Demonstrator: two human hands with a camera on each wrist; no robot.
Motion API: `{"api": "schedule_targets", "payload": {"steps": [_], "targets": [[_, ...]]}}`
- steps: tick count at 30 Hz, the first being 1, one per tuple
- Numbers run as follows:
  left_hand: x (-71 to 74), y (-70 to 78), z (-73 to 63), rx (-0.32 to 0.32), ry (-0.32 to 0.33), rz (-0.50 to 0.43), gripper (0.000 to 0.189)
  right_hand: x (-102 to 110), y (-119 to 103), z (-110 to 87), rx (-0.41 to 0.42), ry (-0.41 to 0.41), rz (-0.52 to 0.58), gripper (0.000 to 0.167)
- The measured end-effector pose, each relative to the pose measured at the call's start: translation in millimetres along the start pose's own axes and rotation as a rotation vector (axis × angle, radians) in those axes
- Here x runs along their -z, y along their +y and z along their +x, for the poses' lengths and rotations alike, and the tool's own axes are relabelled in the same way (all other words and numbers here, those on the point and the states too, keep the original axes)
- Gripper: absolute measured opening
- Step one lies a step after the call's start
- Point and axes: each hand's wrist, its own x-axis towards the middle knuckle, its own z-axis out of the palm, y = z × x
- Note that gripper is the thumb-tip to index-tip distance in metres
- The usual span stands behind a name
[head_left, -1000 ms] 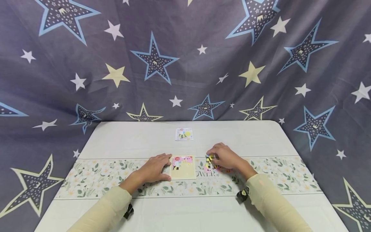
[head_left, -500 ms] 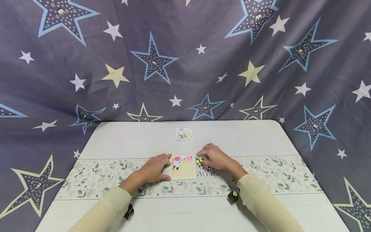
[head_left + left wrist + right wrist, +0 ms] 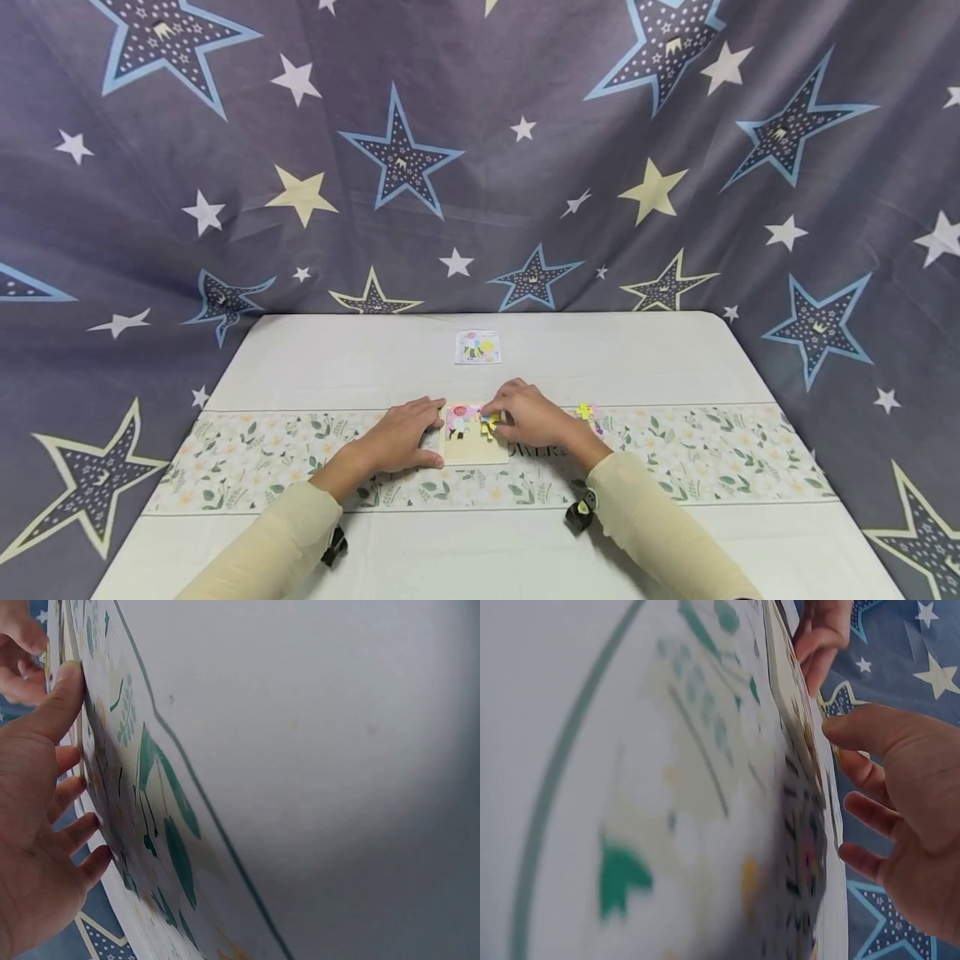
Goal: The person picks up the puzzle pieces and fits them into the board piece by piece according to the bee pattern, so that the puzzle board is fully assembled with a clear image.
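While the left hand (image 3: 405,433) steadies its near side, as it seems, the shallow puzzle tray (image 3: 474,454) lies flat between the 2 hands; a cluster of fitted pieces (image 3: 458,412) fills its far left part, and the bare floor shows nearer the person. The right hand (image 3: 528,418) is narrow, thumb and fingers pinching a yellow-and-black section (image 3: 489,427) over the tray's right part; whether this is 1 piece or several joined, and whether it touches the tray floor, I cannot tell. The left hand is relaxed and grips nothing, its fingers spread along the tray's left edge. The step in hand looks like placing that section; the next move probably calls for lining its tabs up with the fitted cluster, then pressing it flat while the left hand keeps the tray from sliding. Just beyond the right forearm lie loose pieces (image 3: 585,412); farther out, ahead of both hands, a picture card (image 3: 477,347) with a bee rests on the white bench (image 3: 420,554); behind it hangs a starry curtain (image 3: 480,133).
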Motion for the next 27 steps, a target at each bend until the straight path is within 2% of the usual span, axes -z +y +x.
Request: {"api": "schedule_targets", "payload": {"steps": [7,19,27], "targets": [[1.3,1.3,-0.7,0.002,-0.010,-0.009,0.069,-6.6,-11.3,10.0,-0.003,-0.052,-0.012,0.034],[2.0,2.2,-0.9,-0.002,-0.014,0.007,0.069,-13.2,-16.6,17.6,-0.006,-0.059,-0.047,0.033],[3.2,2.7,-1.7,0.000,-0.010,0.011,0.068,-13.6,-17.2,20.4,-0.027,-0.069,-0.031,0.030]]}}
